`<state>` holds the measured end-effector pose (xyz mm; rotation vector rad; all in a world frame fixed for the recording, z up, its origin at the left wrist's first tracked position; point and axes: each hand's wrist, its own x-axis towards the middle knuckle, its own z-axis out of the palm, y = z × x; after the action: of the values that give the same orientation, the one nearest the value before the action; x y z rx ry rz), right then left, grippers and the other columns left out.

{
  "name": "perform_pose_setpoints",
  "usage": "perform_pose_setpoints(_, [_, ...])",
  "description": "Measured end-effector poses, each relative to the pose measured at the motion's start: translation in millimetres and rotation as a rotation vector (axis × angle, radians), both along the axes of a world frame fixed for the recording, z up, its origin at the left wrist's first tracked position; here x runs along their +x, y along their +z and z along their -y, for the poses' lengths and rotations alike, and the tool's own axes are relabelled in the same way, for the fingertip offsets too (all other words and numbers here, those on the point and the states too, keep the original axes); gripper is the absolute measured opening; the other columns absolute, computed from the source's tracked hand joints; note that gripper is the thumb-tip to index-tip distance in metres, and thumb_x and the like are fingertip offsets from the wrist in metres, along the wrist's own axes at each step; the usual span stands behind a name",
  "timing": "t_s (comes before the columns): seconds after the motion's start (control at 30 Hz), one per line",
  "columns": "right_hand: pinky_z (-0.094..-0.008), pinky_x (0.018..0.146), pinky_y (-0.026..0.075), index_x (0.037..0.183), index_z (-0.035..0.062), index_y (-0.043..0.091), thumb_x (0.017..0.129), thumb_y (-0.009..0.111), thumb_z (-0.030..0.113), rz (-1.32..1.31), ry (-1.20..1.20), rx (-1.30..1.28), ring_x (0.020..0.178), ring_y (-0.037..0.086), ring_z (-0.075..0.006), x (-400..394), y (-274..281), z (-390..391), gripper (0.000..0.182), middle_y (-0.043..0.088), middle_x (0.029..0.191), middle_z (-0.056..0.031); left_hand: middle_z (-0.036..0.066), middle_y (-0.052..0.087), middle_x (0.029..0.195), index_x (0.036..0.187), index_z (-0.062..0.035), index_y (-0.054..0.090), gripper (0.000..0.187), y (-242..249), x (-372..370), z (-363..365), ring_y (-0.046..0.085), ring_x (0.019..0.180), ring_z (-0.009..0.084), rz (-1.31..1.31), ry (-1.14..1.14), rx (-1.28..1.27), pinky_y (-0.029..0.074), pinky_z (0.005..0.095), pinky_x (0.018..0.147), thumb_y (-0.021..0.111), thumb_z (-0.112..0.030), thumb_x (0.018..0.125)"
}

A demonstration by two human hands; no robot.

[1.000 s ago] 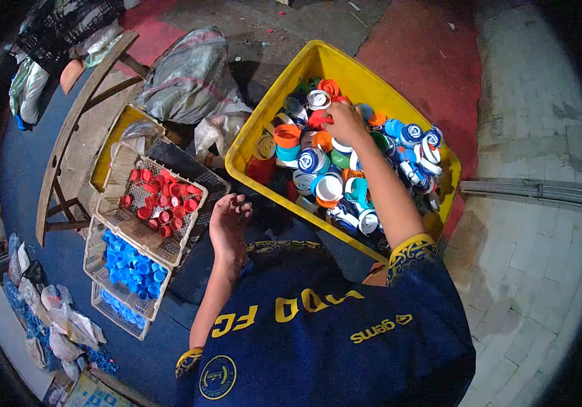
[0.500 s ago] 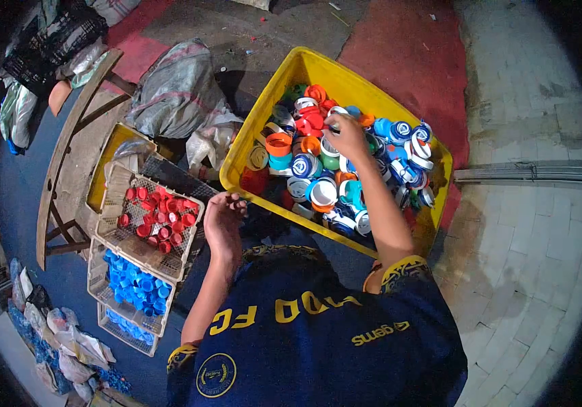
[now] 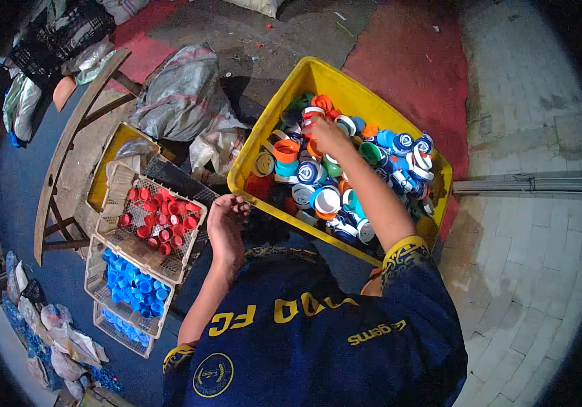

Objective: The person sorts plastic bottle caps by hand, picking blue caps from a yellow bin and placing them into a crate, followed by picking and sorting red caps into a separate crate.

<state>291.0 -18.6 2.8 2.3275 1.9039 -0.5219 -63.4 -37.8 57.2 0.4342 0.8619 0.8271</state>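
My right hand (image 3: 328, 138) reaches into a yellow bin (image 3: 253, 152) heaped with plastic lids and caps. Its fingers bend down at a red lid (image 3: 313, 112) and appear to grip it; the fingertips are partly hidden. Around it lie an orange ring-shaped lid (image 3: 285, 150), a white-and-blue lid (image 3: 325, 199) and several dark blue lids with white marks (image 3: 308, 171). Beside the bin's near left corner is my left hand (image 3: 226, 218), fingers loosely curled and slightly apart, with no object visible in it.
To the left, stacked crates hold red caps (image 3: 162, 216) and blue caps (image 3: 135, 288). A grey sack (image 3: 185, 95) and a curved wooden frame (image 3: 67, 163) stand behind them. Plastic bags (image 3: 67, 339) lie at lower left. A metal track (image 3: 521, 185) crosses the tiled floor at right.
My right hand has moved left and slightly down within the bin, from the middle of the heap to the red lids. My left hand stays near the bin's corner. The view has shifted slightly.
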Motion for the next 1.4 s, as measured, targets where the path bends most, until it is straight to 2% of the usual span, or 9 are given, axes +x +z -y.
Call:
perform_pose_setpoints(0.33, [-0.0401, 0.102, 0.048, 0.112, 0.0077, 0.075, 0.082, 0.059, -0.005, -0.276, 0.111, 0.148, 0.118, 0.059, -0.0331, 28, -32, 2, 0.036, 0.063, 0.126, -0.0149, 0.006, 0.063, 0.097, 0.104, -0.005, 0.057, 0.016, 10, 6, 3, 0.059, 0.088, 0.0179, -0.016, 0.006, -0.011, 0.048, 0.0332, 0.088, 0.049, -0.019, 0.1])
perform_pose_setpoints(0.57, [-0.0329, 0.093, 0.05, 0.111, 0.0079, 0.076, 0.085, 0.067, 0.0, -0.715, -0.163, 0.408, 0.106, 0.065, -0.0236, 26, 2, 21, 0.028, 0.069, 0.112, -0.0107, 0.008, 0.063, 0.098, 0.105, -0.0044, 0.057, 0.017, 10, 10, 1, 0.06, 0.088, 0.0184, 0.026, 0.009, -0.004, 0.049, 0.0339, 0.089, 0.048, -0.018, 0.1])
perform_pose_setpoints(0.7, [-0.0328, 0.096, 0.049, 0.11, 0.0094, 0.077, 0.085, 0.068, -0.001, -0.697, -0.28, 0.6, 0.108, 0.064, -0.0222, 20, 33, 53, 0.028, 0.07, 0.114, -0.0082, 0.01, 0.065, 0.101, 0.105, -0.0033, 0.057, 0.016, 21, 20, 0, 0.06, 0.09, 0.0177, -0.021, -0.004, 0.056, 0.049, 0.0337, 0.088, 0.049, -0.016, 0.099])
perform_pose_setpoints(0.73, [-0.0292, 0.095, 0.047, 0.112, -0.0015, 0.073, 0.09, 0.065, 0.0, -0.77, -0.332, 0.618, 0.106, 0.063, -0.0189, 13, 50, 62, 0.024, 0.069, 0.111, -0.0089, 0.01, 0.065, 0.102, 0.105, -0.0029, 0.057, 0.016, 20, 24, 0, 0.061, 0.091, 0.0176, -0.039, -0.017, 0.086, 0.049, 0.0334, 0.088, 0.049, -0.015, 0.099])
perform_pose_setpoints(0.97, [-0.0269, 0.091, 0.049, 0.122, -0.0031, 0.066, 0.096, 0.059, 0.0, -1.631, -0.815, 0.824, 0.1, 0.062, -0.0152, -22, 83, 118, 0.027, 0.068, 0.112, -0.006, 0.011, 0.066, 0.107, 0.112, -0.0003, 0.058, 0.02, 52, 50, 8, 0.062, 0.098, 0.0172, -0.14, -0.238, 0.376, 0.05, 0.0315, 0.09, 0.048, -0.011, 0.098])
perform_pose_setpoints(1.0, [-0.0287, 0.087, 0.05, 0.124, -0.0013, 0.065, 0.096, 0.058, -0.001, -1.768, -0.686, 0.872, 0.1, 0.063, -0.0159, -29, 83, 123, 0.029, 0.068, 0.111, -0.0079, 0.012, 0.066, 0.112, 0.115, 0.0005, 0.058, 0.022, 53, 58, 9, 0.062, 0.104, 0.0178, -0.167, -0.283, 0.41, 0.049, 0.0323, 0.094, 0.047, -0.009, 0.098])
perform_pose_setpoints(1.13, [-0.0307, 0.085, 0.051, 0.121, -0.0018, 0.065, 0.096, 0.059, -0.001, -2.055, -0.636, 0.924, 0.098, 0.063, -0.0189, -72, 101, 137, 0.026, 0.067, 0.113, -0.0123, 0.013, 0.051, 0.142, 0.143, -0.008, 0.042, 0.058, 55, 89, 12, 0.058, 0.122, 0.0245, 0.162, -0.419, 0.088, 0.049, 0.0419, 0.103, 0.053, -0.045, 0.098])
perform_pose_setpoints(1.27, [-0.0307, 0.086, 0.052, 0.103, -0.002, 0.069, 0.092, 0.065, 0.001, -1.332, -0.377, 0.873, 0.092, 0.063, -0.0137, -112, 125, 140, 0.012, 0.064, 0.112, -0.0081, 0.013, 0.048, 0.146, 0.149, -0.0121, 0.034, 0.068, 73, 99, 9, 0.057, 0.125, 0.0264, 0.387, -0.481, -0.037, 0.048, 0.0433, 0.104, 0.049, -0.056, 0.099])
perform_pose_setpoints(1.4, [-0.0373, 0.092, 0.05, 0.099, 0.0051, 0.073, 0.083, 0.068, 0.0, -0.821, -0.036, 0.838, 0.1, 0.063, -0.0225, -142, 137, 136, 0.018, 0.068, 0.112, -0.0059, 0.013, 0.053, 0.141, 0.147, -0.0119, 0.039, 0.065, 65, 100, 7, 0.056, 0.126, 0.0272, 0.422, -0.357, -0.102, 0.047, 0.0412, 0.106, 0.044, -0.057, 0.101])
